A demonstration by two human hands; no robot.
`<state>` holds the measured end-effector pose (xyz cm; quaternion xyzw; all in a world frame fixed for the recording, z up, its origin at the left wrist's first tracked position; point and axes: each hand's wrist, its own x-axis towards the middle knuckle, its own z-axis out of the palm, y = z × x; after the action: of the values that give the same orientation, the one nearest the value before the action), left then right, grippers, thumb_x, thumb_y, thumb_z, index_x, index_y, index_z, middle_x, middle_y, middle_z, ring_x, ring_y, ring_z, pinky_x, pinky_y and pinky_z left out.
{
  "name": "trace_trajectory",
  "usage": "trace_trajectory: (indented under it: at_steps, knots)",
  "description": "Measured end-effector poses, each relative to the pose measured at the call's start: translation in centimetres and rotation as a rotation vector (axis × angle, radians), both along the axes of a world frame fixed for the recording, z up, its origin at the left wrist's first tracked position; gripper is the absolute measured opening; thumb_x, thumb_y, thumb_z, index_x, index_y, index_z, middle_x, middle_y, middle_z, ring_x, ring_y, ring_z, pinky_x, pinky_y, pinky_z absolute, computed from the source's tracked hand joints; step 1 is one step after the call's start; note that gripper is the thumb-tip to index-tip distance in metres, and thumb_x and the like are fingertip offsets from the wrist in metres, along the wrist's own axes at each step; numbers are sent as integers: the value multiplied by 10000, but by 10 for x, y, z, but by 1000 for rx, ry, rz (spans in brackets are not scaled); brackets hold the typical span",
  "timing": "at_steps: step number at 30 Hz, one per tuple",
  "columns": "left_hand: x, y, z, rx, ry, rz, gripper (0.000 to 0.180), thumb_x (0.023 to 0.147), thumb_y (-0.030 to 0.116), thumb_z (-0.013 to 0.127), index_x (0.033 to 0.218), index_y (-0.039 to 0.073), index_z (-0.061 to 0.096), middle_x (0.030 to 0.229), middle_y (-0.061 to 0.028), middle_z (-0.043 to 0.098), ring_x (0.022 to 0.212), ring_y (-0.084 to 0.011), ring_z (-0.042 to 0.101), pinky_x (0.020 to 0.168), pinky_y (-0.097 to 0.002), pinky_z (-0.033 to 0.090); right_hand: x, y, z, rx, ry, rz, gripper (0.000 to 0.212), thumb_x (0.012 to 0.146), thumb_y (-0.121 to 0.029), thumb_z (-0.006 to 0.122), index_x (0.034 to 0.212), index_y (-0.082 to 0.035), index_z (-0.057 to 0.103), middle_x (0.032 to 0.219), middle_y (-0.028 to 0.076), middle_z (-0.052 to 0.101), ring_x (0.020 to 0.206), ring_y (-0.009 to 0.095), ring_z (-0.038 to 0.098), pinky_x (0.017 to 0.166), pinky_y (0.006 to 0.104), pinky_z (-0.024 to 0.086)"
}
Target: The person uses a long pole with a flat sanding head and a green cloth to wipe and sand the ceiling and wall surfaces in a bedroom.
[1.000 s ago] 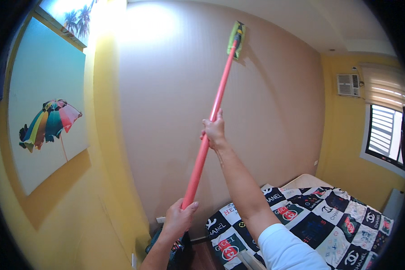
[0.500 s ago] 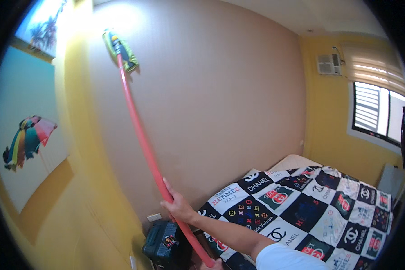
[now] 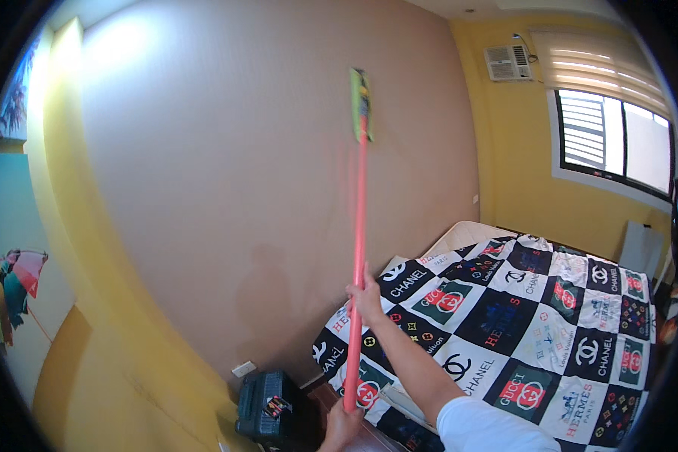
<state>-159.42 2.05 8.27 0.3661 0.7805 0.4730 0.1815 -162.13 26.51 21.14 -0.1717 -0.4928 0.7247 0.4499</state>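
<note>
A flat mop with a long red pole (image 3: 360,211) is raised in front of the beige wall (image 3: 241,173). Its narrow head, covered by a green and dark pad (image 3: 361,102), lies against the wall or very close to it. My right hand (image 3: 366,301) is wrapped around the pole partway up. Lower down, near the pole's bottom end, my left hand (image 3: 343,423) grips it too. The bare right forearm comes out of a white sleeve and passes over the bed's edge.
A bed with a black-and-white patchwork cover (image 3: 497,331) fills the right. A dark suitcase (image 3: 279,410) stands below the wall outlet (image 3: 243,369). Pictures hang on the yellow wall at left. An air conditioner (image 3: 508,62) and a window (image 3: 614,139) are at far right.
The mop head has swept right across the wall, from the upper left to the middle. Its pole now stands nearly upright. My view has turned somewhat to the right.
</note>
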Motion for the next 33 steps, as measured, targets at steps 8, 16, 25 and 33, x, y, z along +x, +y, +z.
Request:
trace_trajectory:
  at_steps: [8, 16, 25, 33]
  knots:
    - [-22, 61, 42, -244, -104, -116, 244, 722, 158, 616, 929, 41, 561, 604, -71, 508, 495, -180, 473, 454, -316, 361, 1, 85, -47, -270, 51, -93, 850, 747, 53, 452, 1397, -336, 65, 562, 44, 395, 349, 174, 416, 288, 320, 392]
    - [-34, 62, 135, -88, 8, -56, 168, 736, 100, 629, 867, 44, 541, 529, -24, 481, 397, -138, 457, 355, -297, 350, -36, 95, 49, 8, 165, -148, 827, 734, 56, 429, 1411, -237, 55, 542, 41, 402, 350, 146, 415, 288, 293, 392]
    - [-41, 146, 240, 231, -134, -33, 179, 777, 117, 638, 819, 20, 494, 532, -19, 467, 366, -99, 427, 316, -263, 325, -48, 120, 248, 373, 231, 64, 747, 850, -58, 460, 1412, -216, -6, 673, 58, 456, 365, 143, 431, 305, 299, 422]
    - [-39, 163, 265, 618, -618, -274, 232, 820, 99, 594, 939, 72, 397, 731, -53, 497, 470, -141, 507, 402, -270, 429, -35, 57, 266, 456, 110, 95, 613, 910, -194, 422, 1415, -221, 75, 640, 34, 416, 330, 123, 383, 279, 292, 391]
